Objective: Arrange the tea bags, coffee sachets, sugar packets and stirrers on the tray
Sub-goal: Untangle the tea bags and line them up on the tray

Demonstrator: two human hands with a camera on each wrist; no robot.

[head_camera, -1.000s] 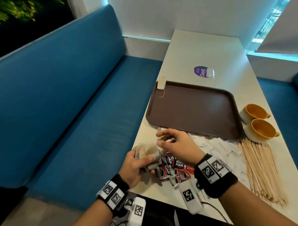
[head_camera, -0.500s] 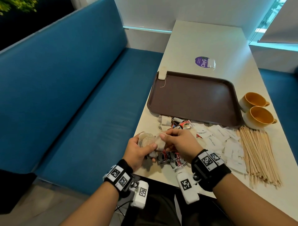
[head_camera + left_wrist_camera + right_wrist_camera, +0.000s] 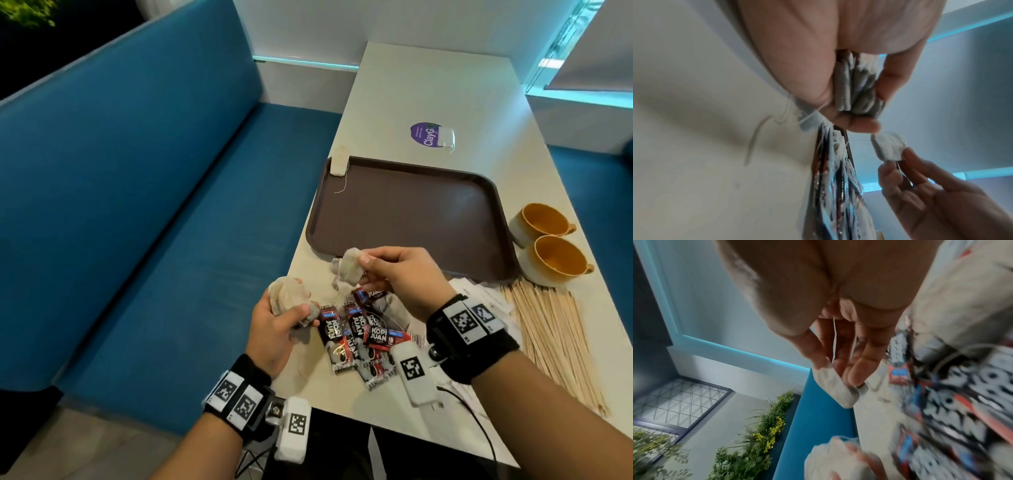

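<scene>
Head view, left hand: lower centre of the frame, fingers curled round a bunch of tea bags.
Head view, right hand: pinches a single tea bag just above the coffee sachets.
Head view, tray: brown, centre of the frame on the tabletop; one tea bag on its upper-left corner.
Head view, stirrers: lower right, beside the sugar packets; two cups above them.
Left wrist view: thumb and fingers clamp the bunch of tea bags; the right hand holds the single tea bag at lower right.
Right wrist view: fingertips pinch the single tea bag; blurred sachets at right.
</scene>
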